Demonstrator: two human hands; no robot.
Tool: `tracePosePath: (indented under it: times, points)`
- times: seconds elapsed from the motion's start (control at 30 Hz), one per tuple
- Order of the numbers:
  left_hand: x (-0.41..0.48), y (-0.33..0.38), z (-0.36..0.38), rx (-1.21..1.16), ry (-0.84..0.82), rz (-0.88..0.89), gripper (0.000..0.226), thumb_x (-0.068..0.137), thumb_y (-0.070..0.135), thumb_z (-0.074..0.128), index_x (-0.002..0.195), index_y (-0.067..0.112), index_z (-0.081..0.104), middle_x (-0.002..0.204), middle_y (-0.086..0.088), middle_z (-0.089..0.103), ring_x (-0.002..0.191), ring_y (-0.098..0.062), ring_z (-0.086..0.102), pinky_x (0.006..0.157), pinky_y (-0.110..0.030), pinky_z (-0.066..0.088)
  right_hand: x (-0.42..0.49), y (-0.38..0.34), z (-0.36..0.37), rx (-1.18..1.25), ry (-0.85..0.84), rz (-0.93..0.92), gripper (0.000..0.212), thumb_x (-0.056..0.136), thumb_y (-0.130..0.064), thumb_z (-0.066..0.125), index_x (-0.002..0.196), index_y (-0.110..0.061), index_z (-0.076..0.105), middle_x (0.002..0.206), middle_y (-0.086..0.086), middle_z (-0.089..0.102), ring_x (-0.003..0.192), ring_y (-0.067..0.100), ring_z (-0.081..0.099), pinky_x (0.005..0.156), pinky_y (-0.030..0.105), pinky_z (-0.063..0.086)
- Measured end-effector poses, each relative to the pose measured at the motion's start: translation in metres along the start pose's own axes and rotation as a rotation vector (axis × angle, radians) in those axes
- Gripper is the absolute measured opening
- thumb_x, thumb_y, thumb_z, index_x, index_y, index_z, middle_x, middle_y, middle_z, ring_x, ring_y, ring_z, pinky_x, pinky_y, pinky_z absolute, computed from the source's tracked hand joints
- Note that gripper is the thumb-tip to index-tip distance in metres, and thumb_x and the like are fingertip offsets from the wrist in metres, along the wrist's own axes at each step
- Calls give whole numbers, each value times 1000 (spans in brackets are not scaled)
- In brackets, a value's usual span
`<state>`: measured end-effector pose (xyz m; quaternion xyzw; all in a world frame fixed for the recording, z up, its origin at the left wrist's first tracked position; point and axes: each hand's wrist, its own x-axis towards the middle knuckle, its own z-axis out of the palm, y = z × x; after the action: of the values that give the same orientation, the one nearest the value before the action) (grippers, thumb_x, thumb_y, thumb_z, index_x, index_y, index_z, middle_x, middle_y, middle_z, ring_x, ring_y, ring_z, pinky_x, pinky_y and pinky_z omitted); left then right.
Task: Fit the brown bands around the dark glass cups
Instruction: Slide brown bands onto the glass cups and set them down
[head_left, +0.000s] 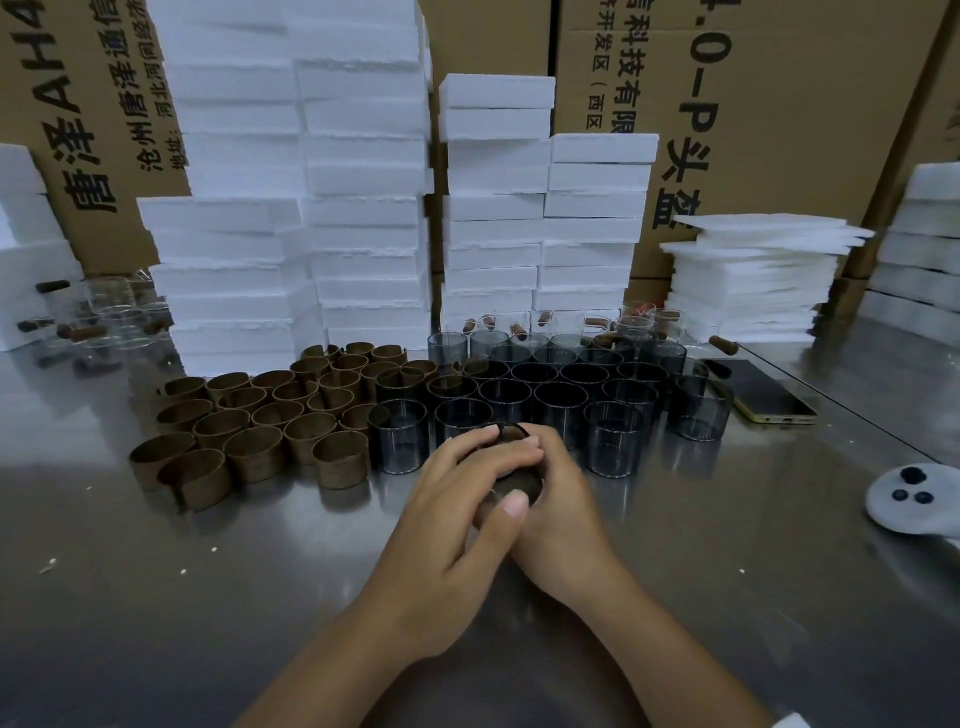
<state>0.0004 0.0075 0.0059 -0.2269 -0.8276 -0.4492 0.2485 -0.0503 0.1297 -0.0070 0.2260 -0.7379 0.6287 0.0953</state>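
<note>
Item in hand: one dark glass cup (510, 431), wearing a brown band (519, 486) round its wall, sitting between both hands at the near edge of the cup rows; whether it is resting on the worktop (727, 597) cannot be told.
Left hand (462, 519): grasping the cup from the near left, fingers curling over its top, thumb pressing on the band's near face.
Right hand (561, 509): grasping the same cup from the right, fingers wrapping round its far side.
Step in hand: by judgement, the fitting itself; the band is being seated round the cup. How far it is seated, and where its split ends lie, is hidden under the fingers.
Band stock: loose bands (249, 431) standing in a cluster to the left, the nearest just beside the cups.
Cup stock: bare cups (561, 395) standing in rows just behind the hands, so most of the task is likely waiting.
Next move calls for: squaring the band on the wall, setting the finished cup apart from the bare ones, then reaching left for another band.
Also present: foam blocks (291, 208) stacked behind; a phone (763, 395) and a white controller (914, 499) lying to the right.
</note>
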Motion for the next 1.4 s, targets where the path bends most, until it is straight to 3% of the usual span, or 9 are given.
tracePosePath:
  times: [0.2,0.47,0.63,0.73,0.83,1.0,1.17,1.3,1.4]
  points:
    - [0,-4,0,11,62,11,33,93,46,39,117,39,60,125,27,50,131,-6,41,102,-12,31,2,1,-3,18,110,38,45,69,-9,81,98,-29,53,82,-32,64,75,-11,61,64,6,44]
    - [2,-14,-5,21,76,-116,40,88,53,37,125,44,51,135,28,45,136,8,29,103,-2,21,1,-4,-3,34,169,113,48,64,-27,83,101,-33,54,87,-21,67,84,-9,62,68,6,45]
    - [2,-13,-7,-15,33,-158,44,91,44,41,135,46,39,142,31,37,138,9,25,113,-23,24,1,-7,-2,54,106,103,47,67,-22,83,101,-33,53,88,-20,64,86,-13,59,70,3,43]
    - [3,-10,-7,-37,32,-140,48,91,42,43,138,46,34,144,33,33,137,13,24,110,-10,23,0,-9,-1,57,79,96,51,58,-35,79,102,-34,52,90,-31,62,89,-14,58,72,3,42]
    - [3,-9,-6,-101,52,-158,56,91,44,50,141,46,26,148,33,28,136,17,22,105,-2,20,-1,-9,1,72,55,88,50,60,-31,77,104,-36,53,95,-25,63,94,-11,59,75,7,44]
    - [8,-10,-5,-365,60,-309,48,80,38,72,123,38,52,116,23,65,115,7,55,90,-9,43,-2,-10,1,63,-38,32,52,69,-16,81,114,-32,59,104,-14,69,101,2,65,82,16,50]
    - [9,-11,-8,-482,112,-333,51,65,35,78,112,24,63,103,12,72,93,4,66,69,-5,47,-3,-12,3,129,-72,40,54,68,-11,73,119,-29,62,110,-10,70,108,5,64,88,19,50]
    - [12,-15,-8,-479,213,-342,47,63,37,69,108,28,60,97,16,73,92,8,65,67,-4,47,-5,-17,3,103,-144,177,84,78,-3,71,141,-39,28,128,-36,53,113,-20,46,81,0,42]
    - [13,-18,-8,-435,246,-331,43,66,37,65,107,34,55,99,22,69,99,10,61,79,-8,47,-2,-22,-3,182,0,323,67,90,4,58,149,-11,30,142,0,50,116,0,52,82,4,46]
